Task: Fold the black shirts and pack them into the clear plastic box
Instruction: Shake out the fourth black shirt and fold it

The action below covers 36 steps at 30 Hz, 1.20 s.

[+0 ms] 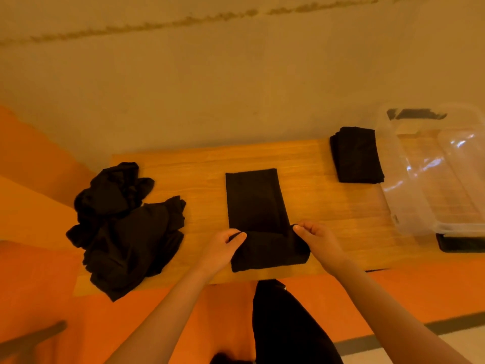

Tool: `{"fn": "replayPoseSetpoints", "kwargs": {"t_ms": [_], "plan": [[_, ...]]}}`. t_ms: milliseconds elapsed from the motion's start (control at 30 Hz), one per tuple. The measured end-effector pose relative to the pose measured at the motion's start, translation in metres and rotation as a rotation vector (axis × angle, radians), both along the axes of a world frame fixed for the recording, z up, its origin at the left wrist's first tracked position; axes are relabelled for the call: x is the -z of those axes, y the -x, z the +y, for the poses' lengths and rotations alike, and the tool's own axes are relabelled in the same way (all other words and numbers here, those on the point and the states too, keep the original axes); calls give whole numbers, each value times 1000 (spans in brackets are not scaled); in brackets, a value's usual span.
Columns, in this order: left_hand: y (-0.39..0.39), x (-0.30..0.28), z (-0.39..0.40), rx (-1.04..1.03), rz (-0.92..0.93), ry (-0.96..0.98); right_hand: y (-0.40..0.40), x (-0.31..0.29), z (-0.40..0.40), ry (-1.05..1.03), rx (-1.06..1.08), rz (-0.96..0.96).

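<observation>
A black shirt (254, 198) lies as a long narrow strip in the middle of the wooden table (315, 164). Its near end is turned up and over towards the far end. My left hand (223, 248) pinches the left corner of that turned end, and my right hand (319, 239) pinches the right corner. A folded stack of black shirts (357, 156) rests at the far right of the table. Beside it stands the clear plastic box (409, 195), with nothing black visible inside it. A heap of unfolded black shirts (123, 227) covers the table's left end.
A pale wall rises just behind the table. Orange floor surrounds it. A black lid or tray (459, 243) sits under the box's near end. My dark trouser leg (283, 324) shows below the table's front edge.
</observation>
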<state>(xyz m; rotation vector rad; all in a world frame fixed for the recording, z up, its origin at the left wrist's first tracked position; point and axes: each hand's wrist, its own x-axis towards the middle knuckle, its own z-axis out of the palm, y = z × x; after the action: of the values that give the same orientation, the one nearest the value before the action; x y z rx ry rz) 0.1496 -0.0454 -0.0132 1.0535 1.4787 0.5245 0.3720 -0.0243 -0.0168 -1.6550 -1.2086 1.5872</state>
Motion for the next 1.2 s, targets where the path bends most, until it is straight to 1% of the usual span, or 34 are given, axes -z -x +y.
{"fn": "replayPoseSetpoints", "kwargs": {"t_ms": [67,167,267,333,367,433,500,567,633,733,967,1067,1200], "plan": [[4,-3,23,-58,12,-19,5,1,26,16,12,2],[8,0,66,-151,49,-53,13,6,73,81,48,74],[12,13,106,-244,45,-37,20,16,119,153,54,168],[14,23,129,-282,28,-14,23,26,144,181,21,240],[15,29,139,-302,22,-2,24,32,155,184,-11,241],[16,41,153,-358,22,38,27,41,170,173,-58,169],[17,52,162,-397,40,58,29,52,179,108,-54,45],[16,61,167,-391,92,18,32,64,184,1,-62,-96],[16,65,170,-375,151,-50,34,73,186,-66,-74,-171],[15,71,174,-323,269,-136,37,80,189,-96,-75,-218],[12,75,179,-229,413,-325,41,77,197,-155,-114,-307],[11,76,185,-249,452,-338,42,74,199,-233,-165,-368],[13,84,191,-272,523,-266,45,80,201,-247,-120,-482]]}}
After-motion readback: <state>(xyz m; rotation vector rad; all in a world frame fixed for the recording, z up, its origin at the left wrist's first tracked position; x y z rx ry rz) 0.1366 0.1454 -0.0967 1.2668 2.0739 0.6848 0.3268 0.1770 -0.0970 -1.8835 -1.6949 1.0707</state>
